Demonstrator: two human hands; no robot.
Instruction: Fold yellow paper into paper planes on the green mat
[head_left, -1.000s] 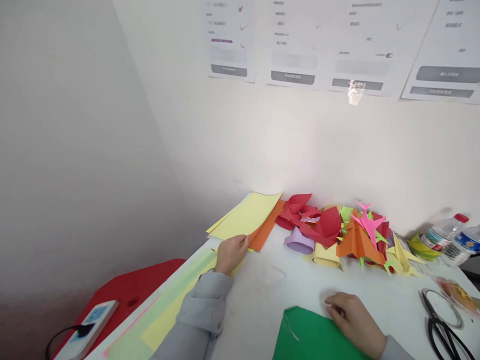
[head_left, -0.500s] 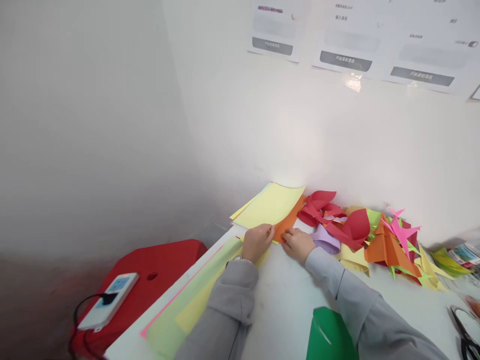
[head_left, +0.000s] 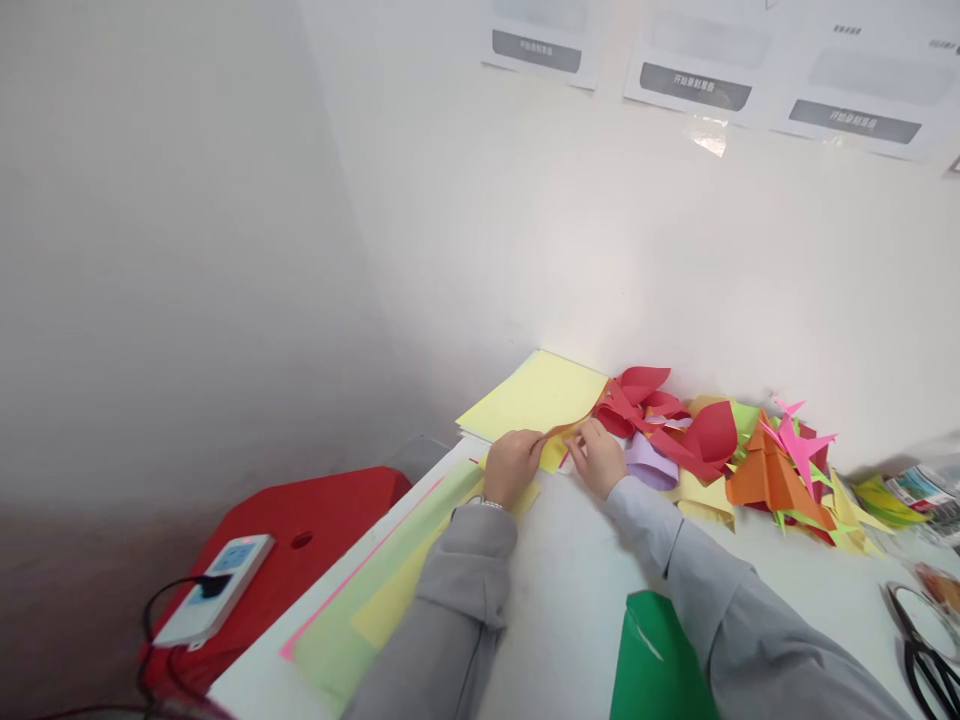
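Note:
A stack of coloured paper [head_left: 536,395], pale yellow on top with orange beneath, lies at the table's far corner against the wall. My left hand [head_left: 514,467] is closed on the near edge of these sheets, lifting it a little. Beside it, my right hand [head_left: 598,458] has its thumb and fingers pinched at the near right corner, where a deeper yellow sheet [head_left: 553,456] shows below the raised orange edge. How many sheets each hand grips is hidden.
Folded red paper shapes [head_left: 701,445], a lilac paper loop [head_left: 651,462] and an orange paper figure [head_left: 769,470] crowd the right. A green folded paper [head_left: 656,660] lies in front, scissors [head_left: 926,650] at far right. A power strip [head_left: 217,590] rests on a red stool [head_left: 322,540].
The near edge of the upper sheets is now lifted, showing yellow paper below where orange lay exposed. My right hand's fingers have drawn together at the corner. The view has tilted down slightly.

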